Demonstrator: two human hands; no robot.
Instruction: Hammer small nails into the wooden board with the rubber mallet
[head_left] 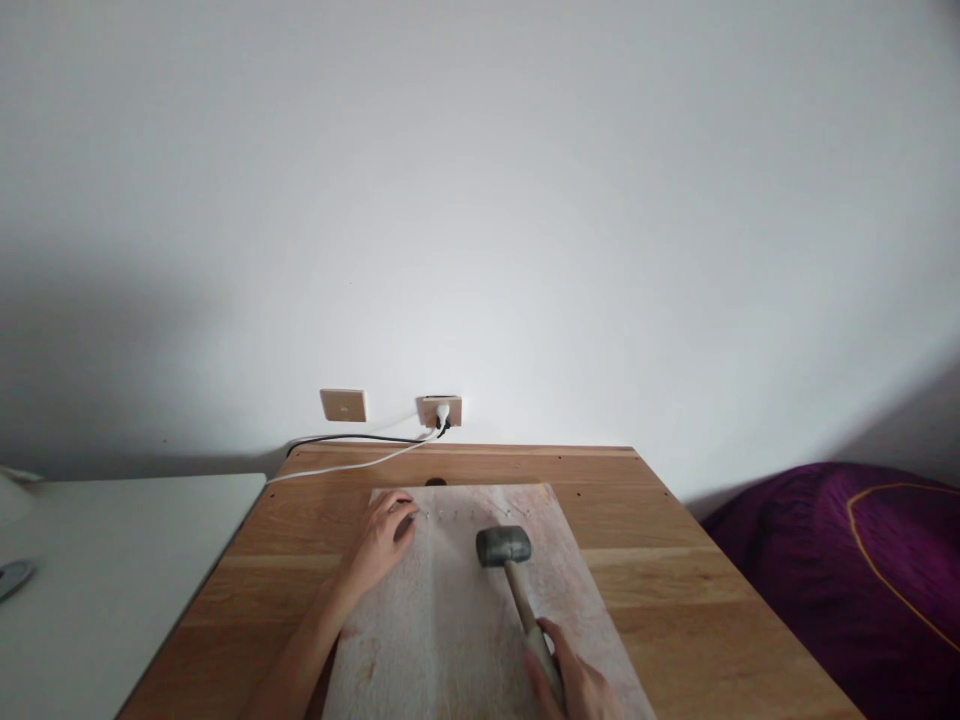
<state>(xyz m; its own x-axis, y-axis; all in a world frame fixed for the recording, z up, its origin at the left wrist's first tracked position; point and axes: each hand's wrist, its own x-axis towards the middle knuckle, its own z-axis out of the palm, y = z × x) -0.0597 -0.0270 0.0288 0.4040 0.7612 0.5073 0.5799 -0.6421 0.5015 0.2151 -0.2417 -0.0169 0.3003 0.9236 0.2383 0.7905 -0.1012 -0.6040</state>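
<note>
Gripping the mallet by its handle, the right hand is holding it over the board's right half; the left hand is curling at the board's far-left corner, beside small nails, any pinch remaining indiscernible. A stray leftward swing could be striking fingers or bending nails. The handle is slanting toward the board's far edge, the head pointing crosswise.

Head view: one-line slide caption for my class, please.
A mallet in the right hand over a board, the left hand beside small nails.
</note>
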